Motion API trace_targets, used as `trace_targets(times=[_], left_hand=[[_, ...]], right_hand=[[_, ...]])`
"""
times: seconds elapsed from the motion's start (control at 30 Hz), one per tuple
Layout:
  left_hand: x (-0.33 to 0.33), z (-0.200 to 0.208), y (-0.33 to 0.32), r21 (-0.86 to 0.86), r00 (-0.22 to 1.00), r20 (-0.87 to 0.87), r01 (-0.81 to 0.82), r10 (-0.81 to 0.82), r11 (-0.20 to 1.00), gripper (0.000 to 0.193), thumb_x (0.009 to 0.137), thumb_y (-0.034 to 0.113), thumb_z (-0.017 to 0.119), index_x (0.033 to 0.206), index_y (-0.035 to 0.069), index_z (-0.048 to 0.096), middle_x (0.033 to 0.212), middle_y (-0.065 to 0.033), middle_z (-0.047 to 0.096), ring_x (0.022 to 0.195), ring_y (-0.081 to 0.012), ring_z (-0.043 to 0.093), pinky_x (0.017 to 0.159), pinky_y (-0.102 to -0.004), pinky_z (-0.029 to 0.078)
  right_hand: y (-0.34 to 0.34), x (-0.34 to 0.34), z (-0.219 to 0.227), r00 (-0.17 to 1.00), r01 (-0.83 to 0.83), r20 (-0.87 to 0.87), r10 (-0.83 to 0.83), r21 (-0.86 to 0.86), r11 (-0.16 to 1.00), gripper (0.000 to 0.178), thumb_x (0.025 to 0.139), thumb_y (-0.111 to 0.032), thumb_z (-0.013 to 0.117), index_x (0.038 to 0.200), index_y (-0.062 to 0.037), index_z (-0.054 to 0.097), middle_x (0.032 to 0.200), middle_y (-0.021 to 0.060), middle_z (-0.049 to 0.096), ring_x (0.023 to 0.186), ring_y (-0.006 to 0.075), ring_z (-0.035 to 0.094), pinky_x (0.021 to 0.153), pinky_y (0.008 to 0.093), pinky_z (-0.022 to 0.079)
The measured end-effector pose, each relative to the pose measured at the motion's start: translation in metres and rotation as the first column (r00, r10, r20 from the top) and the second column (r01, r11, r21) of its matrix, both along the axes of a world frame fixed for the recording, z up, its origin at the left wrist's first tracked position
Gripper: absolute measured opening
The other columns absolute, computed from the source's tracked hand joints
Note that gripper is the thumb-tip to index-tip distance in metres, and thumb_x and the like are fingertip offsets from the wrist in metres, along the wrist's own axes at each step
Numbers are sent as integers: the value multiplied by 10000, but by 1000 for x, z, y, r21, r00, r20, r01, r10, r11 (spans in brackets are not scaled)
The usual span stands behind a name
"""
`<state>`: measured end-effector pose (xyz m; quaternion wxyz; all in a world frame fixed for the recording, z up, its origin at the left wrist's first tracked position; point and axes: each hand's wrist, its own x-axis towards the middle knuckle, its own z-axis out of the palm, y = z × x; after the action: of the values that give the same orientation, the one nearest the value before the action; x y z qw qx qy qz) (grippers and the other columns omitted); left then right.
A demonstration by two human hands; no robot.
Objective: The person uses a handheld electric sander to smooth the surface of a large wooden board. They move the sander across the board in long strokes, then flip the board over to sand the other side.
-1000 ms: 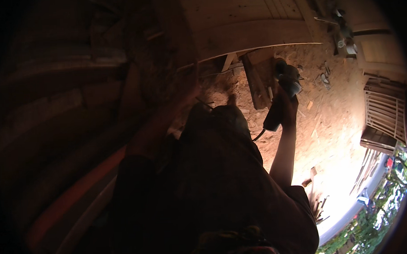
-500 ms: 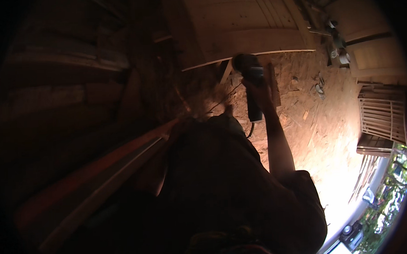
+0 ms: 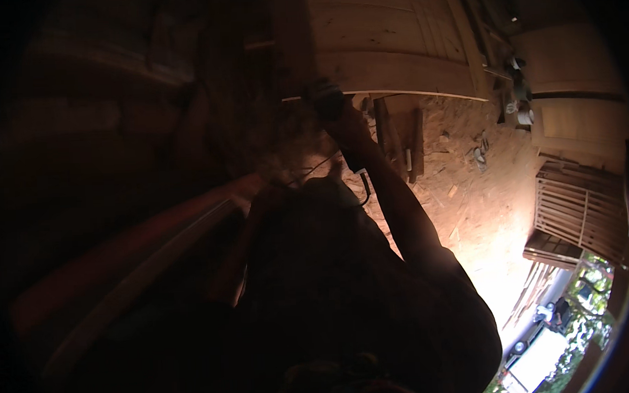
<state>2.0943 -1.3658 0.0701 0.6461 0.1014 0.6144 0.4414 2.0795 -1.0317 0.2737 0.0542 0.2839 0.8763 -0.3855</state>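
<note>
My right hand (image 3: 350, 129) is closed around a dark corded power tool shaped like an angle grinder (image 3: 327, 102). Its head lies against or just in front of the near edge of a wooden panel (image 3: 393, 65), and I cannot tell whether they touch. From the tool's rear end a black cord (image 3: 366, 189) curls down. In deep shadow, my left hand (image 3: 249, 199) is at the far end of a long reddish bar (image 3: 142, 234) and a paler wooden strip (image 3: 144, 285). Darkness and blur hide its fingers.
Wood shavings and scraps cover the floor (image 3: 460, 191). Short boards (image 3: 399, 134) stand beneath the panel's edge. Slippers (image 3: 479, 156) lie on the right, near a stack of slatted wooden frames (image 3: 571, 205). Beyond is a bright opening with a vehicle (image 3: 535, 362) outside.
My right hand and the power tool have moved left, toward the shadowed side of the panel. The view has shifted slightly. My left hand remains by the reddish bar.
</note>
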Motion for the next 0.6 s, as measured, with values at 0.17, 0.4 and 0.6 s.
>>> trace_targets(times=[0.17,0.4,0.6], left_hand=[[35,10,14,-51,760,-646,-135,70,990,295,1039,320,567,1218,105,658,1208,-139,680,1111,-330,669,921,-472,539],[20,12,47,65,732,-665,-145,151,987,318,1049,266,585,1259,35,646,1250,-158,672,1168,-284,643,1002,-394,500],[11,-48,72,24,655,-754,-48,50,999,326,1037,331,602,1167,41,675,1114,-167,640,1014,-320,653,871,-431,508]], right_hand=[[35,4,-13,993,81,83,-83,28,996,745,795,-443,814,1345,-16,548,1216,242,685,1167,399,674,935,503,545],[78,23,-27,996,82,25,-86,127,989,737,779,-367,823,1335,17,530,1198,266,685,1174,411,666,946,505,541],[122,39,-22,994,97,-55,-90,131,987,635,828,-423,756,1262,-4,559,1152,302,694,1143,476,667,907,558,557]])
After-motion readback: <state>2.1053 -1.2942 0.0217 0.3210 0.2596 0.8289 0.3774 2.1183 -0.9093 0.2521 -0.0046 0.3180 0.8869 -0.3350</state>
